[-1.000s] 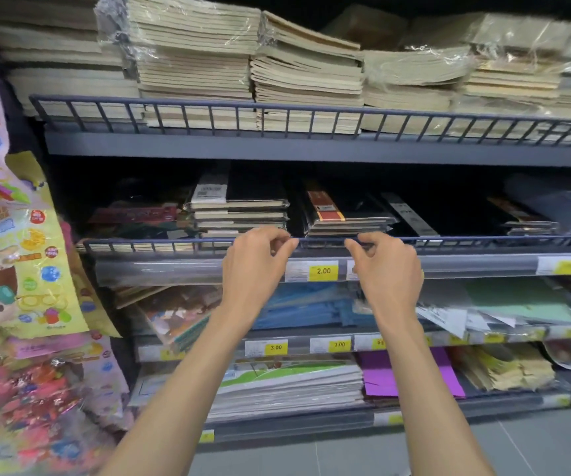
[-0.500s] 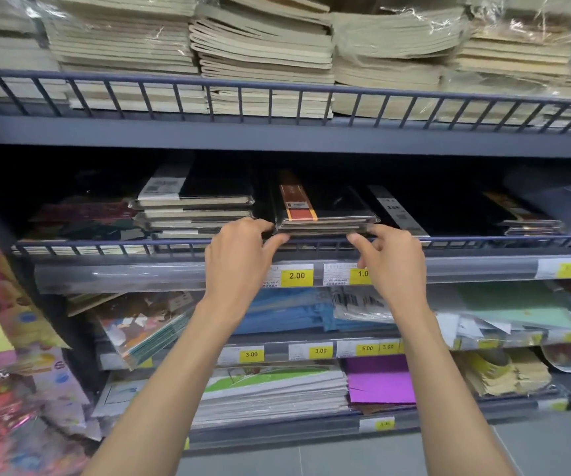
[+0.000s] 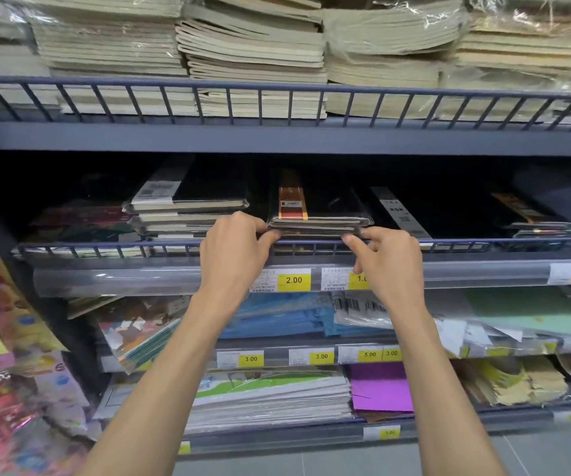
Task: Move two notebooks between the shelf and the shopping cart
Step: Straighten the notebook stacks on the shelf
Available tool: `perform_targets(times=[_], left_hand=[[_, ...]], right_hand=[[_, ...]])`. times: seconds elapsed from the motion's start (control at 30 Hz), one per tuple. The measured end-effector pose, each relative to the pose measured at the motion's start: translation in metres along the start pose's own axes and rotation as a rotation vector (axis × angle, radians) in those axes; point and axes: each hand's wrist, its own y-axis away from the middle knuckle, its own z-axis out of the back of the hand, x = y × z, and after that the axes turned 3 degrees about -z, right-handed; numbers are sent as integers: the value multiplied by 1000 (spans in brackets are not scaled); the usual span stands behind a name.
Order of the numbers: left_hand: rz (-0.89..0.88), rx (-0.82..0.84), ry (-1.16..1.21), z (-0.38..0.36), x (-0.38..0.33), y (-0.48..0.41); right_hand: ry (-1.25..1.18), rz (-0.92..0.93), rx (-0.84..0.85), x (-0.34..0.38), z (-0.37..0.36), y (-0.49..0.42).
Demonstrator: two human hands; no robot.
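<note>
Notebooks [image 3: 318, 225], a thin film-wrapped stack just behind the shelf rail [image 3: 105, 247], are pinched at both front corners by the curled fingers of the left hand [image 3: 232, 259] and right hand [image 3: 389, 266]. They are judged light, stiff and slippery.

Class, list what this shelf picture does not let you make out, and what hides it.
The shopping cart lies outside the head view's frame.
The right hand covers part of one price tag.
The left hand and right hand pinch a notebook stack too thin-edged to count.
Shadow hides the back of the middle shelf.
</note>
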Motion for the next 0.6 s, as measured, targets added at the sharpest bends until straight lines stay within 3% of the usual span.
perform_targets(times=[0.6], left_hand=[[12, 29, 76, 2, 1, 3]], right_hand=[[6, -97, 76, 5, 14, -4]])
